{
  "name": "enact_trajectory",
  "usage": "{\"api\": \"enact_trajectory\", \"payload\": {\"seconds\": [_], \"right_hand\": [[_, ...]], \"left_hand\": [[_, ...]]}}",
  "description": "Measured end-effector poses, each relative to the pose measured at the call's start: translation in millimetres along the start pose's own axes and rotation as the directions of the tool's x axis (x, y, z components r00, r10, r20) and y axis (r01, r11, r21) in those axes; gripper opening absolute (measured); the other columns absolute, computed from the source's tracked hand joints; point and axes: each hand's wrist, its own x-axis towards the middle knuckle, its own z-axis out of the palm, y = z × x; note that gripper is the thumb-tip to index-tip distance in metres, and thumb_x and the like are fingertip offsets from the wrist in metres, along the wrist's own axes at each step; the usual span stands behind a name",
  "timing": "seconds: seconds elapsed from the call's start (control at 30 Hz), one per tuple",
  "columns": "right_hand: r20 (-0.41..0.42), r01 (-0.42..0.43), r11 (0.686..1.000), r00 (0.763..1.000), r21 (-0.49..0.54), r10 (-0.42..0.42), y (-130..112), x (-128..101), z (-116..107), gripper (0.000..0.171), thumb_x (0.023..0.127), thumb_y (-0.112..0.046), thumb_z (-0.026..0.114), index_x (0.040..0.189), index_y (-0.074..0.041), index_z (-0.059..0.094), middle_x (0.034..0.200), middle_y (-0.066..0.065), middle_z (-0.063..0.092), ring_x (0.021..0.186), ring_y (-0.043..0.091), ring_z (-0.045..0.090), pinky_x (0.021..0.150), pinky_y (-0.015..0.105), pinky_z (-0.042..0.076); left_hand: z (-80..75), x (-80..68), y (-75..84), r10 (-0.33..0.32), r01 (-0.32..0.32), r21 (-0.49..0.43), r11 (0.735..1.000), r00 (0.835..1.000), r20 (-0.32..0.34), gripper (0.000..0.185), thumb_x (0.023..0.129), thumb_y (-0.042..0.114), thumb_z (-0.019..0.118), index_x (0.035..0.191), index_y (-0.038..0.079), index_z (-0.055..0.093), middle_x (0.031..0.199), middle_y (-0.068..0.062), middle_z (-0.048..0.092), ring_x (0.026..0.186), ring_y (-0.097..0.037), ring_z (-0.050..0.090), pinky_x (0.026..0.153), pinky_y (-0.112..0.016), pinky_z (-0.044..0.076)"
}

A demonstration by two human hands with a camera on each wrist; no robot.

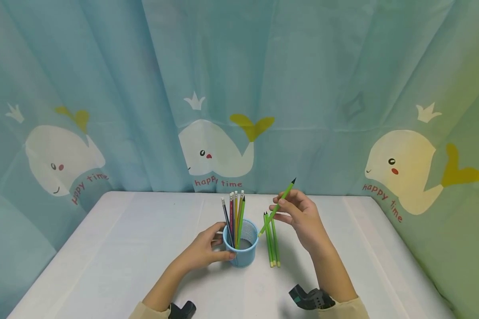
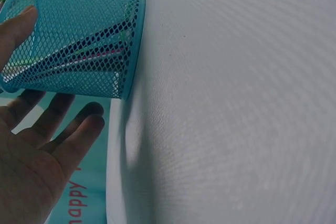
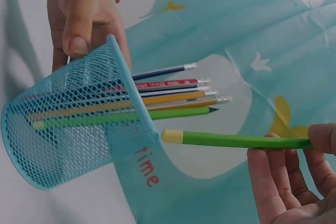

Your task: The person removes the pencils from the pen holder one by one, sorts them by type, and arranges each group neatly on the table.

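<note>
The blue mesh cup is gripped by the left hand, thumb and fingers curled round its wall. It stands on the white table and several pencils are held upright in it. A green pencil is pinched by the right hand, its eraser end positioned at the cup rim. Three green pencils are laid just beside the cup.

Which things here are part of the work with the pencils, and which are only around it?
In the work:
- green pencil, pinched by the right hand
- blue mesh cup, gripped by the left hand
- pencils in the cup
- green pencils on the table

Only around:
- white table
- whale curtain
</note>
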Motion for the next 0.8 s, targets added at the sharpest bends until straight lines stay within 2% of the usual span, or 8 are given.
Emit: {"api": "enact_trajectory", "payload": {"seconds": [0.23,0.37,0.53,0.8], "right_hand": [[-0.018,-0.011,1.000,1.000,-0.029,0.011,0.5,3.1,-7.2,0.028,0.097,-0.012,0.064,0.120,0.002,0.054,0.110,0.008,0.061,0.098,0.023,0.070,0.085,0.039,0.062],[-0.021,-0.014,0.998,1.000,-0.060,0.013,1.9,3.6,-10.8,0.029,0.097,-0.008,0.063,0.121,0.004,0.054,0.112,0.013,0.061,0.096,0.019,0.069,0.083,0.037,0.062],[-0.037,-0.033,0.995,0.999,-0.094,0.030,4.6,4.6,-14.5,0.029,0.094,-0.003,0.062,0.123,0.000,0.056,0.111,0.018,0.060,0.096,0.019,0.069,0.082,0.036,0.062],[-0.088,-0.096,0.982,0.993,-0.161,0.082,18.7,10.3,-23.3,0.040,0.096,-0.005,0.063,0.133,-0.004,0.049,0.109,0.017,0.061,0.094,0.016,0.069,0.079,0.032,0.062]], "left_hand": [[-0.8,-0.9,-0.4,-0.002,0.002,-0.003,1.000,1.000,-0.005,0.076,0.080,0.025,0.085,0.142,0.006,0.045,0.139,-0.016,0.055,0.126,-0.039,0.057,0.108,-0.046,0.048],[-0.7,-0.6,-1.1,0.001,-0.001,-0.004,1.000,1.000,-0.003,0.075,0.080,0.024,0.085,0.142,0.006,0.046,0.138,-0.016,0.055,0.126,-0.038,0.057,0.108,-0.044,0.047],[-0.9,-0.2,-1.3,0.006,-0.006,-0.006,1.000,1.000,0.000,0.075,0.080,0.024,0.085,0.142,0.007,0.046,0.138,-0.015,0.055,0.126,-0.038,0.057,0.109,-0.045,0.047],[-0.9,-0.1,-0.4,0.009,-0.008,-0.017,1.000,1.000,0.008,0.074,0.080,0.023,0.085,0.141,0.007,0.046,0.138,-0.015,0.055,0.126,-0.037,0.057,0.109,-0.043,0.047]]}}
